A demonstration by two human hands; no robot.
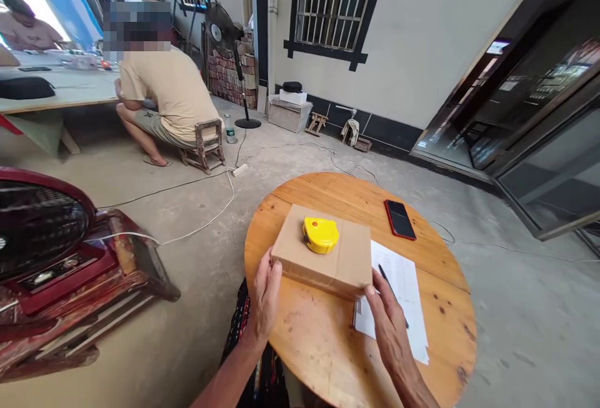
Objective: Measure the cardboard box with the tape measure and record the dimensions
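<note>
A flat brown cardboard box (354,252) rests on the round wooden table (319,345), gripped between my two hands. My left hand (266,295) presses its near left corner, thumb along the front side. At the near right corner, my right hand (390,320) holds the box with the thumb on its edge. A yellow tape measure (321,236) with a red button lies on top of the box. Printed paper sheets (407,280) lie partly under the box and my right hand. A black pen (383,272) lies across them, partly hidden by that hand.
A phone in a red case (400,219) lies towards the table's far right. A dark red fan (44,252) stands at left. Further back, a person (169,86) sits on a small wooden chair (209,145) beside a large table (75,92). Cables (201,228) cross the floor.
</note>
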